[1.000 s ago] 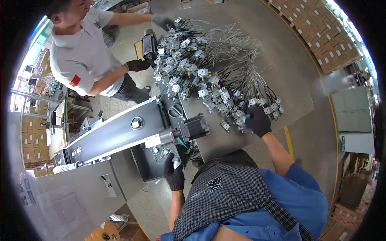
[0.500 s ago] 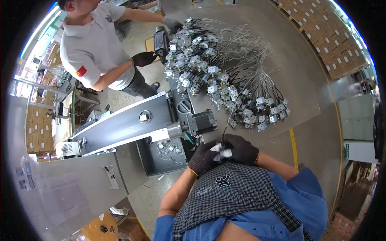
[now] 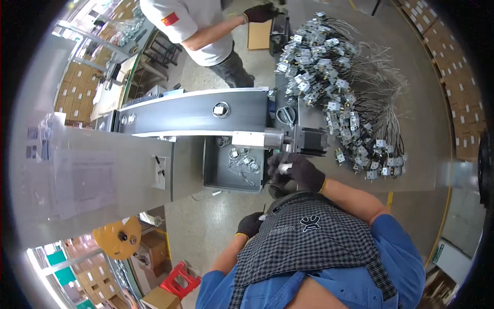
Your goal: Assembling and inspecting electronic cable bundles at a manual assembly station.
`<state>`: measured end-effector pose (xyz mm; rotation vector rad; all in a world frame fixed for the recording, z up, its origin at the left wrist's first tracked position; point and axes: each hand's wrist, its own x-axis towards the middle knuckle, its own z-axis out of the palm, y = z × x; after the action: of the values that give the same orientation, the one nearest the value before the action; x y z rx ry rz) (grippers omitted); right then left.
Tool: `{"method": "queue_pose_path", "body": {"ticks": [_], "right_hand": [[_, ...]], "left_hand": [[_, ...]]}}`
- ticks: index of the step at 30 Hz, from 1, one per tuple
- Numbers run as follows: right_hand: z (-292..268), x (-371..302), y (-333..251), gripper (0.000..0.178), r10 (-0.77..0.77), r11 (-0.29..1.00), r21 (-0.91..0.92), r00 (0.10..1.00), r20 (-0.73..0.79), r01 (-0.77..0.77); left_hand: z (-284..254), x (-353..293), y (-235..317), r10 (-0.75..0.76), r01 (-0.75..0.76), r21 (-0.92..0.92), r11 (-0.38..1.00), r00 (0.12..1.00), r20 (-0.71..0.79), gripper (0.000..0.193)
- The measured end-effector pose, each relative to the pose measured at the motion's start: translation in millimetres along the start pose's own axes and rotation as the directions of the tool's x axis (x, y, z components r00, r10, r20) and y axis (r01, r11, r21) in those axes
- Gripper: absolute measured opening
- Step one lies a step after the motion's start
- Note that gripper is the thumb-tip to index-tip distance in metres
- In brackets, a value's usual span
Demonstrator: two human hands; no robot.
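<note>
Speckled floor (image 3: 206, 226), red stool (image 3: 190, 282)

The right hand (image 3: 303, 174) and the left hand (image 3: 250, 224) wear dark fabric gloves (image 3: 310, 177) with narrow yellow cuff edges (image 3: 323, 186). A blue cloth shirt (image 3: 402, 257) has short sleeves (image 3: 387, 230). Over it lies a black apron finely checked with pale lines (image 3: 298, 246), bearing a dark, rounded, paw-like emblem (image 3: 310, 223), small pale lettering (image 3: 284, 227) and matching checked straps (image 3: 382, 280).
</note>
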<state>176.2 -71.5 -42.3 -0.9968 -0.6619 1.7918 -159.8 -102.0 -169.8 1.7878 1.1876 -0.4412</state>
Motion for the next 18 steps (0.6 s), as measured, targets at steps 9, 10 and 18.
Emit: {"method": "queue_pose_path", "body": {"ticks": [9,10,18], "right_hand": [[21.4,44.6,24.3,0.032,0.274,0.949,0.223,0.932,-0.238,-0.222],[19.6,46.0,31.4,0.034,0.408,0.877,0.359,0.889,-0.207,-0.319],[-1.8,46.8,70.4,0.042,0.489,0.766,0.455,0.871,0.049,-0.455]], "left_hand": [[31.9,-43.9,-28.7,-0.239,0.262,-0.402,0.877,0.965,0.108,0.049],[40.4,-50.0,-38.1,-0.244,0.268,-0.409,0.872,0.963,0.11,0.049],[93.0,-27.8,-92.2,-0.28,0.277,-0.355,0.893,0.959,0.043,0.051]]}}
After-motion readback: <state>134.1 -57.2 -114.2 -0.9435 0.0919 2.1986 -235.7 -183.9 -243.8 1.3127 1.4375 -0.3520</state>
